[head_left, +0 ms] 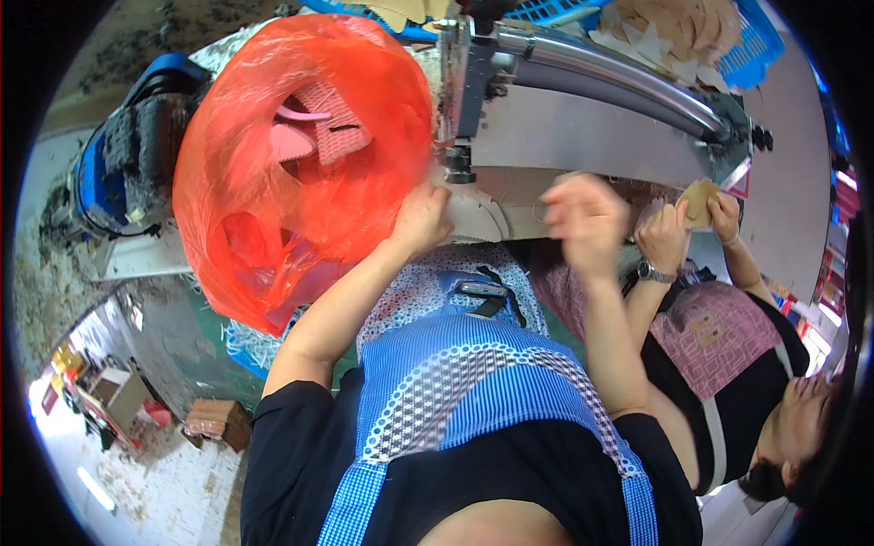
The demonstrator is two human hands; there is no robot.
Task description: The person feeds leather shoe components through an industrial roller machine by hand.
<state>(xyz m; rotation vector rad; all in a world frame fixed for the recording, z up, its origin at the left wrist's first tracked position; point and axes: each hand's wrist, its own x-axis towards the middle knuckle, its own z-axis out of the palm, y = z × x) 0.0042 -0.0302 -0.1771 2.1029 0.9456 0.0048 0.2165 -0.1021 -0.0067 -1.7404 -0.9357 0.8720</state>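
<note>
My left hand (423, 218) is closed at the right edge of a red plastic bag (214, 155), beside the machine head (458, 164). Its fingertips are partly hidden, so what they pinch I cannot make out. Pink cut pieces (332, 123), one with a woven-looking texture, lie in the open bag. Just right of my left hand, below the machine head, is a pale curved piece (478, 217) with a scalloped edge. My right hand (587, 223) is raised in front of the work surface to the right of that piece, its fingers smeared by motion.
A grey and chrome machine arm (619, 77) spans the far side. Blue baskets (756, 45) with tan pieces stand behind it. At left is a lint-covered blue motor (100, 177). Close on my right, a co-worker's hands hold a tan piece (698, 202).
</note>
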